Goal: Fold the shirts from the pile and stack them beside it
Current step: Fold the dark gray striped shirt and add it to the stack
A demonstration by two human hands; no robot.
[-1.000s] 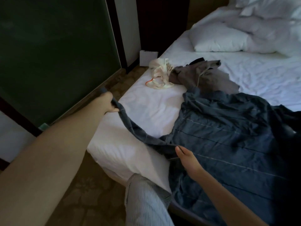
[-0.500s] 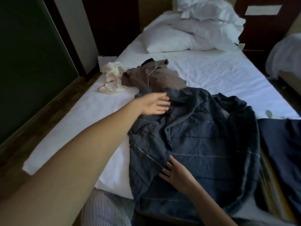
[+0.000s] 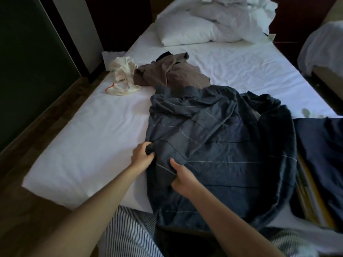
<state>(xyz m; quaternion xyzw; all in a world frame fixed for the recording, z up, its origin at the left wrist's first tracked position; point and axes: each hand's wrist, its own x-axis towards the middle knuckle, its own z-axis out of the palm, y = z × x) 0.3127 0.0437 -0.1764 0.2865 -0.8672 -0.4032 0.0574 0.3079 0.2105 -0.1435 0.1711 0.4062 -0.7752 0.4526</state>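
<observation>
A dark blue striped shirt [image 3: 222,145] lies spread and wrinkled on the white bed [image 3: 92,145]. My left hand [image 3: 142,154] pinches a fold at the shirt's left edge. Close beside it, my right hand [image 3: 182,178] grips the fabric just to the right. Beyond the blue shirt lies a crumpled brown shirt [image 3: 170,74], and a cream garment with orange trim [image 3: 123,76] sits to its left. A dark navy garment [image 3: 323,154] lies at the right edge of the bed.
White pillows and a bunched duvet [image 3: 204,25] fill the head of the bed. Yellow-edged flat items [image 3: 311,197] stick out under the navy garment. Another bed [image 3: 323,47] stands at the right. Wooden floor [image 3: 27,210] and a dark wall panel lie at the left.
My left hand came back from the shirt's far collar area to its near left edge and closed on the fabric. My right hand shifted from lying flat to gripping the cloth.
</observation>
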